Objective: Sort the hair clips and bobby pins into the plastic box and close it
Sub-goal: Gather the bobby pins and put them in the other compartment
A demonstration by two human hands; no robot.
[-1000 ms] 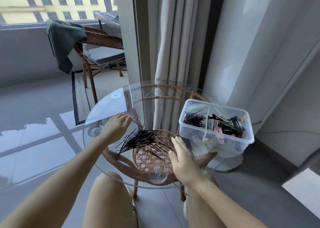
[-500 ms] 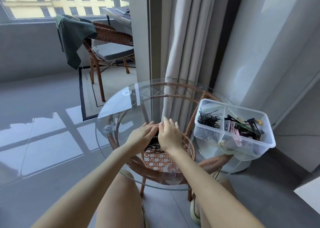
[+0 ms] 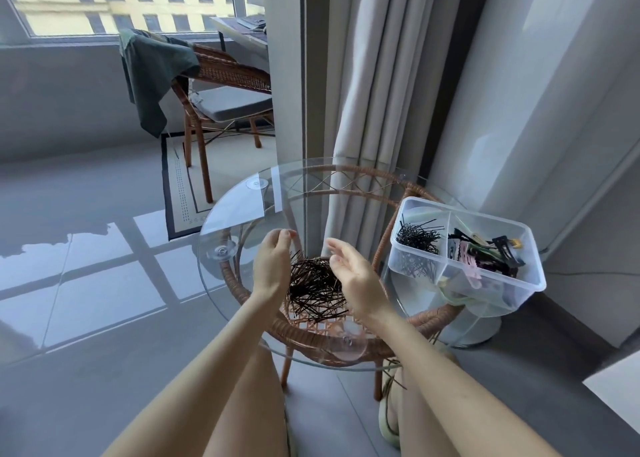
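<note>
A heap of dark bobby pins (image 3: pixel 317 288) lies on the round glass table (image 3: pixel 239 214) near its front. My left hand (image 3: pixel 272 269) stands on its edge at the heap's left side, fingers curled over the top. My right hand (image 3: pixel 358 281) stands on its edge at the heap's right side, palm facing the pins, fingers apart. Both hands cup the heap without lifting it. The clear plastic box (image 3: pixel 519 283) sits open at the table's right edge. Its left compartment holds black bobby pins (image 3: pixel 417 238) and its right compartment holds coloured hair clips (image 3: pixel 485 252).
The glass top rests on a wicker frame (image 3: pixel 346 347). Grey curtains (image 3: pixel 367 75) hang behind the table. A wicker chair (image 3: pixel 221 85) with a green cloth stands at the back left. My knees are under the table's front edge. No lid is identifiable.
The pins were spread out a second ago; my hands came in from both sides and pushed them into a tight heap. Now the hands have parted slightly. The camera has shifted left.
</note>
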